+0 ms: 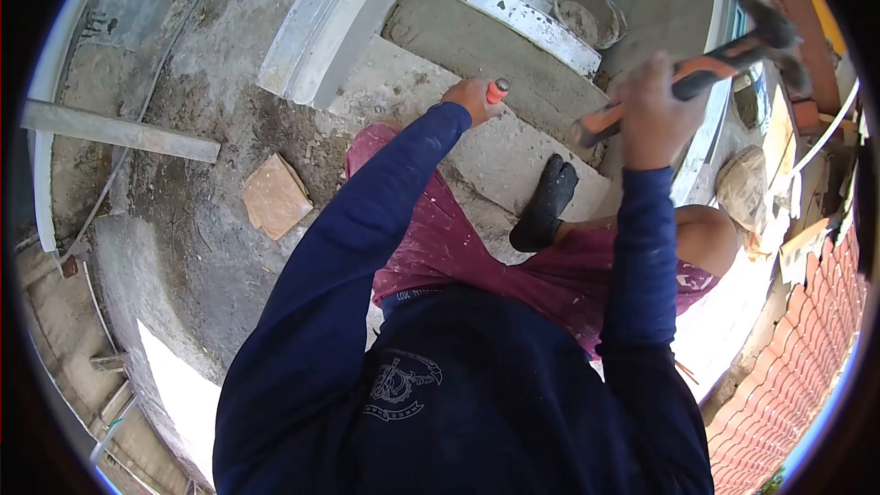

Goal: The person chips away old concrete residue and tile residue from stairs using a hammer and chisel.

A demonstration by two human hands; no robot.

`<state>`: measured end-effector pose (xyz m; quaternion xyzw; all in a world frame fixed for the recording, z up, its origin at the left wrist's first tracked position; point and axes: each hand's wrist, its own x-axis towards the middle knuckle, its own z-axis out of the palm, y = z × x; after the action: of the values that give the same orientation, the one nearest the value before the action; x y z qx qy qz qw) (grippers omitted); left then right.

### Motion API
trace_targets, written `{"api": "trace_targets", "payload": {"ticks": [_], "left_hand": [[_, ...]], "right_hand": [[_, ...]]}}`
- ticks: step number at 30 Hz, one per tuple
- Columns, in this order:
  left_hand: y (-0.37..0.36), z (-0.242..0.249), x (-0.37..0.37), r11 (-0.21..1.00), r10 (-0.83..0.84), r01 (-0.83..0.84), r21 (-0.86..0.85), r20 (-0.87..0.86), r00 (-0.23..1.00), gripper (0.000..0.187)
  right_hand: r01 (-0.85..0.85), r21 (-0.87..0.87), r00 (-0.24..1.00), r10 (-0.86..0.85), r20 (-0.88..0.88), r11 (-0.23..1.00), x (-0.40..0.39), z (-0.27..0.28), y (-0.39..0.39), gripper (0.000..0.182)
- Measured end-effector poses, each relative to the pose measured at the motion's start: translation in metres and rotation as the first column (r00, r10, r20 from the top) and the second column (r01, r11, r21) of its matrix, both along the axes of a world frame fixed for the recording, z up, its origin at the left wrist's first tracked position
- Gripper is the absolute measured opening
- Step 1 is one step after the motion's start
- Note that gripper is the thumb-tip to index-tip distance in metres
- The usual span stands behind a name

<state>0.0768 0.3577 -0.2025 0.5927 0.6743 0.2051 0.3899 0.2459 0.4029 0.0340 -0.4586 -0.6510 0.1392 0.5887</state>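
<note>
My left hand (472, 99) is closed around the orange handle of a chisel (497, 90). The round metal cap on its end points up, and the blade is hidden below my fist. My right hand (662, 115) grips a hammer (717, 66) by its orange and black handle. Raised to the right, its dark metal head is slightly blurred and well apart from the chisel. Under my left hand lies a rough concrete step (440, 119), beside a strip of wet-looking grey mortar (486, 60).
White-edged steps (522, 14) rise ahead, with a mortar-stained bucket (587, 16) on them. My foot in a black sock (547, 206) rests on the concrete. A folded brown paper piece (277, 196) and a plank (124, 131) lie left. Roof tiles (788, 357) slope away right.
</note>
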Motion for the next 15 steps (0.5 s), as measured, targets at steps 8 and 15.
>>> {"api": "trace_targets", "payload": {"ticks": [8, 15], "left_hand": [[0.013, -0.005, -0.004, 0.999, -0.007, 0.008, 0.043, -0.028, 1.000, 0.039], [0.015, -0.002, -0.004, 1.000, -0.023, 0.023, 0.003, -0.013, 1.000, 0.039]], "right_hand": [[-0.223, -0.883, 0.943, 0.320, -0.089, 0.413, 0.030, 0.046, -0.037, 0.020], [-0.418, -0.091, 0.806, 0.323, -0.497, 0.904, 0.028, 0.120, 0.049, 0.011]]}}
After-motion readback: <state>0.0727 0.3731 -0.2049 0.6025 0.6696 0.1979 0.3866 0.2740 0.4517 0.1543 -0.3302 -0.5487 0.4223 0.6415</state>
